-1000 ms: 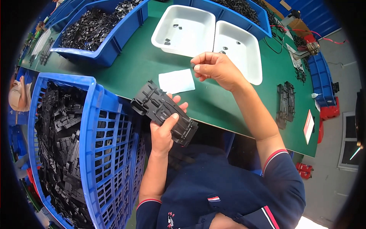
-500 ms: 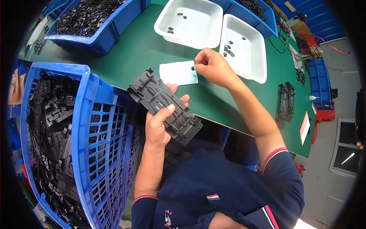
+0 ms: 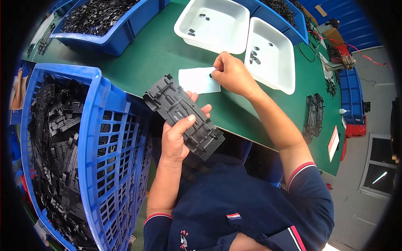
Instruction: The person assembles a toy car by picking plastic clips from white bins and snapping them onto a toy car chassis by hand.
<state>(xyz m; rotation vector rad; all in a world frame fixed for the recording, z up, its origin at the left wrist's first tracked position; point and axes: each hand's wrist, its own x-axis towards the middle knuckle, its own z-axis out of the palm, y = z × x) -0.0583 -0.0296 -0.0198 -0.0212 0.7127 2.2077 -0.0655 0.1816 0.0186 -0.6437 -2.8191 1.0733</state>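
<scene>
My left hand (image 3: 178,136) grips a long black plastic plate (image 3: 183,116), flat and ribbed, held over the near edge of the green table (image 3: 150,58). My right hand (image 3: 231,74) rests on the table by a white sheet of paper (image 3: 197,80). Its fingertips pinch a small black piece (image 3: 210,75) at the sheet's right edge. Just beyond that hand stand two white trays, one on the left (image 3: 213,23) and one on the right (image 3: 271,56), each holding a few small black pieces.
A big blue crate (image 3: 79,154) full of black plastic parts stands at my left. Blue bins (image 3: 106,23) with more black parts sit at the table's far side. More black plates (image 3: 313,117) lie at the right, near blue bins (image 3: 349,100) and cables.
My right hand has come down from the trays to the white sheet. My left hand has raised the black plate and turned it flatter toward me.
</scene>
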